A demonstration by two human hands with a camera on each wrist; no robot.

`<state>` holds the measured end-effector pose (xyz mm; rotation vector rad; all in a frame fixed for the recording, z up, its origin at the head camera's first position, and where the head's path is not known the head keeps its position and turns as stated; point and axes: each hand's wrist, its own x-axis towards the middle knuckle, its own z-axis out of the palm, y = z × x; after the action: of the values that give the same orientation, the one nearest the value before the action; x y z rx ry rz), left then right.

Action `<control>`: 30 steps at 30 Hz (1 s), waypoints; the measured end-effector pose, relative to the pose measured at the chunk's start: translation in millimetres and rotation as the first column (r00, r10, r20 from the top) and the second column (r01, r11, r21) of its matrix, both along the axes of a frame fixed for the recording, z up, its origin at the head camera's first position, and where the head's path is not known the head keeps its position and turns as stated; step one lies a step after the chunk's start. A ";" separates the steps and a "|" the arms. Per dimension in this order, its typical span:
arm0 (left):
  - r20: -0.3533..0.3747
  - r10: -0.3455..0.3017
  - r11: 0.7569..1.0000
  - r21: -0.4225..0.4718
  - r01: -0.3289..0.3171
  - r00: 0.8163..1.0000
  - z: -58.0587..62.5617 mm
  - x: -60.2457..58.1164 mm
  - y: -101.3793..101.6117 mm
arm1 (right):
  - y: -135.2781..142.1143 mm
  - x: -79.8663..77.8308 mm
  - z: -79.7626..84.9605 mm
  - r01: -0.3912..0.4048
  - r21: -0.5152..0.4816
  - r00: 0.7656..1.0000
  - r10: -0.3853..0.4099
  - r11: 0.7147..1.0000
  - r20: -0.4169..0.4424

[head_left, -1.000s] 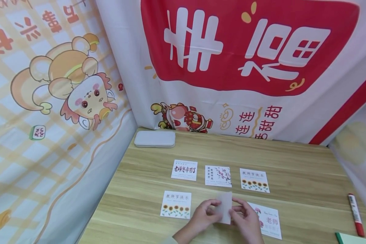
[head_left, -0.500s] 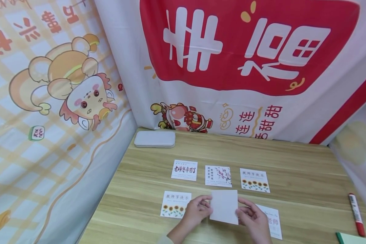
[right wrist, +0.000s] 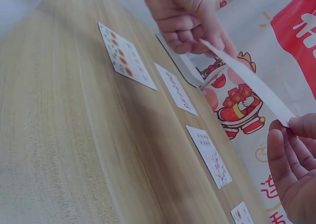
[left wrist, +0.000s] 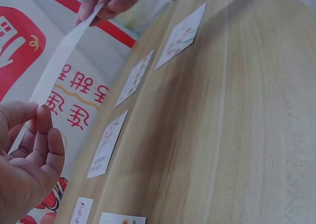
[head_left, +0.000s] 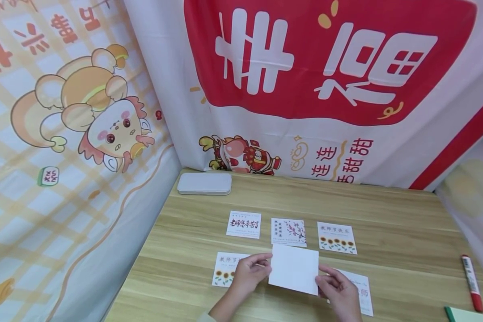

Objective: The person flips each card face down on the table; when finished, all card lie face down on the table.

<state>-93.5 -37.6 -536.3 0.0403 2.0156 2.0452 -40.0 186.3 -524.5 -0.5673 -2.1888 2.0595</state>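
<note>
A square white card (head_left: 294,269) is held up over the table with its blank side facing the head camera. My left hand (head_left: 249,273) pinches its left edge between thumb and fingers. The right hand (head_left: 340,288) pinches the opposite edge. Both wrist views show the card (left wrist: 64,56) nearly edge-on, raised off the wood. Behind my left hand lies a sunflower card (head_left: 222,269), partly covered. A card with pink flowers and red characters (head_left: 364,293) is partly hidden by the right hand. Just beyond the held card is a plum-blossom card (head_left: 288,231).
In the back row, a card with brush lettering (head_left: 243,225) lies left and another sunflower card (head_left: 337,238) right. A white case (head_left: 204,183) sits at the rear left. A red-and-white marker (head_left: 472,282) and a green-edged item (head_left: 472,315) are at right. Printed cloth (head_left: 241,129) hangs behind.
The card has swung from a narrow, angled view to show its full blank face, tilting back now. My hands have moved slightly apart, the left covering more of the sunflower card.
</note>
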 end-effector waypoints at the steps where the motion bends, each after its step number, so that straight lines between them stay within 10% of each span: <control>1: 0.002 -0.003 1.000 0.009 0.003 1.000 3.8 1.1 -0.5 | -1.1 0.0 3.2 0.005 0.009 1.000 -0.005 1.000 0.030; 13: -0.026 -0.008 1.000 0.023 0.008 1.000 38.1 12.2 -4.0 | -4.9 -0.4 7.0 0.009 0.033 0.995 -0.012 0.999 0.102; 30: 0.013 0.031 0.996 -0.083 -0.030 0.999 -25.7 9.5 1.2 | -0.6 0.4 -25.7 -0.040 0.120 0.987 0.020 0.992 0.162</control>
<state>-84.1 -36.4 -562.0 -0.0212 2.1031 1.9719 -39.5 185.8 -550.2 -0.7151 -2.4072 1.9374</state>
